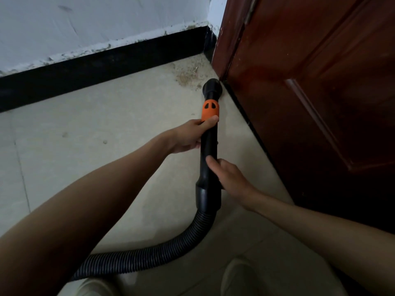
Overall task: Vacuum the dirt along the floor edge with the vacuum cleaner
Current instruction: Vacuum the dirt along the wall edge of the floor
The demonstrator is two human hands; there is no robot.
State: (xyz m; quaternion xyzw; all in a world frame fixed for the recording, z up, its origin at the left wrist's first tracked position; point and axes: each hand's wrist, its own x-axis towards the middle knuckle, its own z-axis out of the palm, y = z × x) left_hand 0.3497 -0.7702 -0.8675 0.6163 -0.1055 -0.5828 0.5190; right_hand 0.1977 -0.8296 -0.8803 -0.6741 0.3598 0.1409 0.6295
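A black vacuum wand [209,144] with an orange collar [210,111] points toward the floor corner. Its round nozzle [212,87] sits on the beige tiles beside the door's lower edge. My left hand [191,136] grips the wand just below the orange collar. My right hand [226,176] holds the wand lower down, fingers wrapped around its right side. A ribbed black hose [154,258] curves from the wand toward the bottom left. A patch of brown dirt [188,76] lies in the corner, just left of the nozzle.
A black baseboard [96,71] runs under the white wall [85,24] at the back. A dark red wooden door [310,92] fills the right side. Beige floor tiles [85,133] spread out to the left. Two light shoes [239,278] show at the bottom edge.
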